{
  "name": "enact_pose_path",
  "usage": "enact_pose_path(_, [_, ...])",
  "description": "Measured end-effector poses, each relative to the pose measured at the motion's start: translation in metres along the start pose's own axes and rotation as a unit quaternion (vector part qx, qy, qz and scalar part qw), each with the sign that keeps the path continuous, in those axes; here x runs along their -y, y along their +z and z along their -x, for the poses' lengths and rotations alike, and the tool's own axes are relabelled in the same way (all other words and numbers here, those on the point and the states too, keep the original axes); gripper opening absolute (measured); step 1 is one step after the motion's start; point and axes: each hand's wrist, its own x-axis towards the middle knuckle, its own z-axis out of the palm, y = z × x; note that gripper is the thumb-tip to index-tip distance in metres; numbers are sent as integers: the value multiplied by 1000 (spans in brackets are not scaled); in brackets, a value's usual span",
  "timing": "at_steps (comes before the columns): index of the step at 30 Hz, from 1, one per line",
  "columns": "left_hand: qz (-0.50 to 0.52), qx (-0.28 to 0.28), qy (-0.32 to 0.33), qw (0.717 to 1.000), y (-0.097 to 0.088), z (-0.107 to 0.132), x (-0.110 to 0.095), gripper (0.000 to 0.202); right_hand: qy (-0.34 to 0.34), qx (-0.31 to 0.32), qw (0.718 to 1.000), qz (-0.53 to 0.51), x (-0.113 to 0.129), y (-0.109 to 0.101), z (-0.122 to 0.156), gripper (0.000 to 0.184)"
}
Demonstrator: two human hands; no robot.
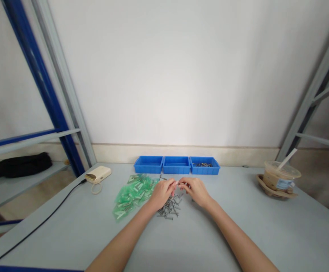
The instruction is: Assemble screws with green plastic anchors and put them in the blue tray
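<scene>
Over the grey table, my right hand pinches a small dark screw in its fingertips. My left hand meets it there, its fingers closed at the screw's end; what they grip is too small to make out. Under and in front of my left hand lies a loose heap of grey screws. To the left, a green plastic bag with small packets or pieces inside lies partly behind my left wrist.
Behind my hands stand a left blue bin, a middle blue bin and a right blue bin holding some screws. A cream power bank with a black cable lies left. A drink cup sits in a cardboard holder at right.
</scene>
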Motion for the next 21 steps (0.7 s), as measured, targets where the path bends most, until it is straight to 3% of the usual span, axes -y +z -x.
enact_pose_path(8, [-170,-22,64,983,1,3,5,36,33,17,998,-43,0,1,-1,46])
enact_pose_path(12, [-184,-28,68,980,1,3,8,38,44,10,995,-93,3,3,-2,33])
enact_pose_path(14, [-157,-27,59,985,0,3,7,38,48,-10,994,-95,4,4,-3,26])
enact_pose_path(17, [-32,-7,15,999,3,2,5,43,56,-38,995,-77,2,7,-4,27])
enact_pose_path(21, [151,29,-36,987,12,0,8,47,63,-29,993,-97,-1,11,-5,29])
